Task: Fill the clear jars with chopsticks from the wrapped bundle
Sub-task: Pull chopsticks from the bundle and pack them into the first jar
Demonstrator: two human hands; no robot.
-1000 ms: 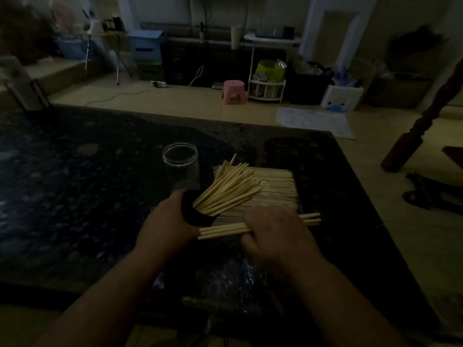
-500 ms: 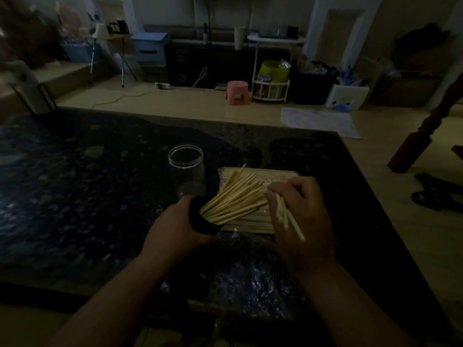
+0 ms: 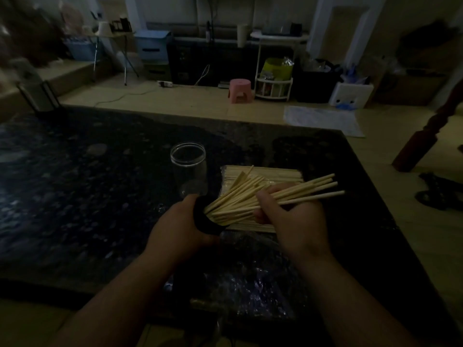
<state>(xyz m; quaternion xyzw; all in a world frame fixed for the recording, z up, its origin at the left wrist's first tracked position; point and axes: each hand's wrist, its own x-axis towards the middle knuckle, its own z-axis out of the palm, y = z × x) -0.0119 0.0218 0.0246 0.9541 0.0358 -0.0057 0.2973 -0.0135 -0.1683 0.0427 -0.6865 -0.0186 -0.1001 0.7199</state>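
- Gripping a dark container (image 3: 205, 222) just under its mouth, the left hand (image 3: 175, 229) curls round it and holds it tipped toward the right; in this dim light it may be a jar, but I cannot tell for sure.
- A fan of chopsticks (image 3: 233, 199) spreads out of the container's mouth, up and to the right.
- The right hand (image 3: 293, 216) is clenched round a loose handful (image 3: 315, 187) of sticks, whose far ends point right, past the fingers.
- Both hands are above the wrapped bundle (image 3: 275, 174), which lies flat on the dark speckled table (image 3: 75, 184).
- A clear jar (image 3: 188, 166) stands upright just left of the bundle, with nothing in it.
- Crinkled plastic wrap (image 3: 250, 284) lies on the table's near edge, under the forearms.
- A pink stool (image 3: 240, 90) stands on the floor beyond the table.
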